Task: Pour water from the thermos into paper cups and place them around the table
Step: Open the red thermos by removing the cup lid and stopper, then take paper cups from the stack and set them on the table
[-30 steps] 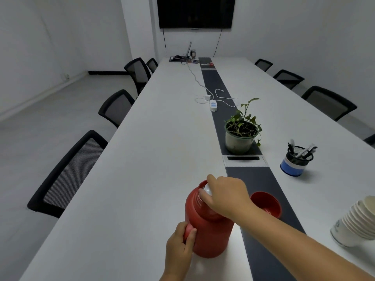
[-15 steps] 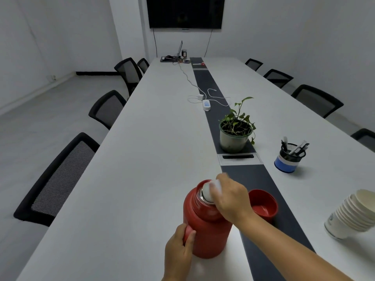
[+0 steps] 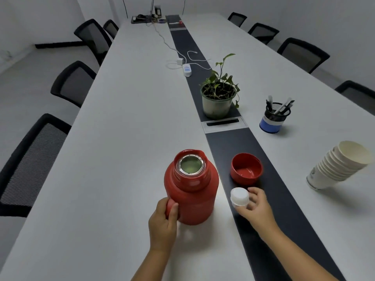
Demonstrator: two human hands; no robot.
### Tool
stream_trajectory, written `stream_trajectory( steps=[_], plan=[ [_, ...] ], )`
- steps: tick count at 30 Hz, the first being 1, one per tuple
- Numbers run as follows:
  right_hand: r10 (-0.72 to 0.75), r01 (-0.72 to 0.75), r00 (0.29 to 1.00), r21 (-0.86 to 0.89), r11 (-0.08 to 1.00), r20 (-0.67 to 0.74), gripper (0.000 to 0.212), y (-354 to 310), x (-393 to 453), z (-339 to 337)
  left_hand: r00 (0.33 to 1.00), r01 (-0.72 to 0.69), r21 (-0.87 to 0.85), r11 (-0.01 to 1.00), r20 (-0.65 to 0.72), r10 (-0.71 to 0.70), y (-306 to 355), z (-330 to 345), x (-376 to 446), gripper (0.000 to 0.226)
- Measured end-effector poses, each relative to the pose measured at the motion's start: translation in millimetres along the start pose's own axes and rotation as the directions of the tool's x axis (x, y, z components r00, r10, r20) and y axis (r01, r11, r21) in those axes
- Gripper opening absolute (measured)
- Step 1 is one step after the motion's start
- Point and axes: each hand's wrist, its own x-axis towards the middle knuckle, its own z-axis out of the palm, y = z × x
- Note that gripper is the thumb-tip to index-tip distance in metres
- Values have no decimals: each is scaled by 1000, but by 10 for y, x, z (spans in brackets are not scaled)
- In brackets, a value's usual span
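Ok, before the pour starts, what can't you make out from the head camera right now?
- Thermos: the handle is mostly covered by the left hand; water level unclear through the mouth.
- White stopper: its underside is hidden by the right hand.
- Paper cup stack: printing too small, count uncertain.
- Far-end table clutter: too small.

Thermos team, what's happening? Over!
Left hand grips thermos handle. Right hand holds white stopper. Thermos open, cups still stacked. Nothing blocking.

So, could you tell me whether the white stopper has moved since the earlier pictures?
Yes. The white stopper has left the thermos mouth, and now sits right of it, beside the red cap.
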Motion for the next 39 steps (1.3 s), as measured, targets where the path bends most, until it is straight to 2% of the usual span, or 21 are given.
stream_trajectory(
  steps=[3,8,13,17,21,24,25,28,30,32,35,37,39],
  plan=[
    [-35,25,998,-160,987,-55,42,260,27,64,1000,5,5,1000,2,-5,-13,8,8,17],
    [-162,71,963,-381,922,-213,38,411,188,238,1000,6,53,999,-21,-5,16,17,3,19],
    [-205,52,953,-546,836,-222,38,563,296,302,999,19,80,997,-45,-15,31,27,-3,18],
    [-181,7,953,-581,814,-242,39,613,302,315,999,45,50,998,-8,-45,7,25,-11,2],
    [-139,18,977,-583,813,-163,55,538,238,283,986,108,36,994,121,-111,33,-68,30,19],
    [-93,32,992,-537,843,-88,62,491,55,97,974,95,77,992,200,-109,102,-126,-28,15],
    [-93,34,992,-519,854,-88,59,496,-30,1,978,82,110,991,181,-101,126,-128,-86,13],
    [-111,24,978,-429,903,-179,46,526,-333,-399,999,27,321,947,-44,-13,129,-36,-389,69],
    [-138,18,952,-399,917,-274,39,556,-512,-736,995,-6,369,930,-88,41,72,122,-711,69],
    [-147,-6,917,-383,924,-370,34,545,-652,-1100,1000,-24,356,934,3,24,54,367,-993,65],
    [-233,30,865,-418,908,-444,27,371,-690,-1644,972,28,360,932,207,-110,174,775,-1260,65],
    [-350,95,835,-513,853,-426,25,182,-585,-1980,942,-3,372,928,314,-123,265,1072,-1352,46],
    [-453,168,809,-593,788,-373,27,-17,-377,-2302,910,-44,357,933,400,-110,356,1410,-1368,41]
  ],
)
